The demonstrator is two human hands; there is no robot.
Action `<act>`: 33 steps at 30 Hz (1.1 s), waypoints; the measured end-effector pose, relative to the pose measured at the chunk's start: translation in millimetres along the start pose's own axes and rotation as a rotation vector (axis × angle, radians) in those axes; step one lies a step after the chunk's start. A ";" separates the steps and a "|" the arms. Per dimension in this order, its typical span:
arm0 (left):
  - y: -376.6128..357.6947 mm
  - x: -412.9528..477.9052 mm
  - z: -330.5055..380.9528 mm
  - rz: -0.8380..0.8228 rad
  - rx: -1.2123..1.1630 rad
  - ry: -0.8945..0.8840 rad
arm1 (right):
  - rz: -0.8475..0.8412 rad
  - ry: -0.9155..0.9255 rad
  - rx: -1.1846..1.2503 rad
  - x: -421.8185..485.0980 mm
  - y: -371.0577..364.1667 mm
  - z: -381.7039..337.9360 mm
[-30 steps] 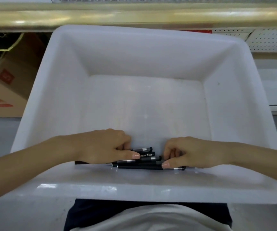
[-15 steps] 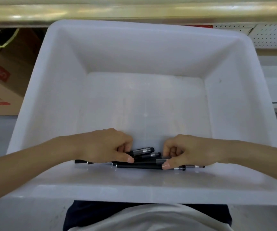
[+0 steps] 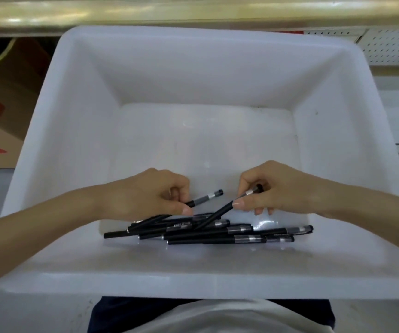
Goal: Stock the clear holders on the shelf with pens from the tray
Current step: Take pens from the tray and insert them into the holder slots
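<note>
Newly raised, left hand (image 3: 145, 195) and right hand (image 3: 277, 188) each pinch a slim black plastic pen (image 3: 203, 199); most remain unstocked in the white plastic tray (image 3: 193, 284).

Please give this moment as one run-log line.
left grip: pinches one pen | right grip: pinches second pen, tilted | pile: in tray, near side | holders: not in view
</note>
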State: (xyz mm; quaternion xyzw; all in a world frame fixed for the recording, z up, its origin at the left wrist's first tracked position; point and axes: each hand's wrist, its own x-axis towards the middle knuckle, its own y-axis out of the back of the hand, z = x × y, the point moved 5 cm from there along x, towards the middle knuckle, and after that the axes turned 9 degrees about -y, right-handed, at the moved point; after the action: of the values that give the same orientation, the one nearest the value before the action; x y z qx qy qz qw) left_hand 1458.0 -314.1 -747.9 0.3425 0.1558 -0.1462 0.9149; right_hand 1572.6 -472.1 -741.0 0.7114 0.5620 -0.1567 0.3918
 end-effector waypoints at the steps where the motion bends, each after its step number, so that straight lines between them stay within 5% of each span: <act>1: 4.0 0.4 0.6 0.042 -0.011 -0.006 | 0.032 0.026 0.028 -2.3 5.4 -4.3; 11: 71.9 11.2 45.3 0.402 -0.244 -0.117 | 0.164 0.142 0.550 -28.6 77.3 -38.2; 22: 158.3 53.4 120.0 0.681 -0.307 -0.350 | 0.398 0.434 0.556 -52.6 167.2 -68.2; 33: 181.9 106.9 156.0 0.828 -0.428 -0.334 | 0.554 0.591 0.611 -83.0 253.4 -70.9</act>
State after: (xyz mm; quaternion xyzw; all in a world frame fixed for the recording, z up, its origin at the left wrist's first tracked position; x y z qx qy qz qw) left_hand 1652.0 -304.8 -571.6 0.1521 -0.1155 0.2120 0.9584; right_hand 1764.4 -491.9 -543.7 0.9299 0.3675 0.0041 0.0169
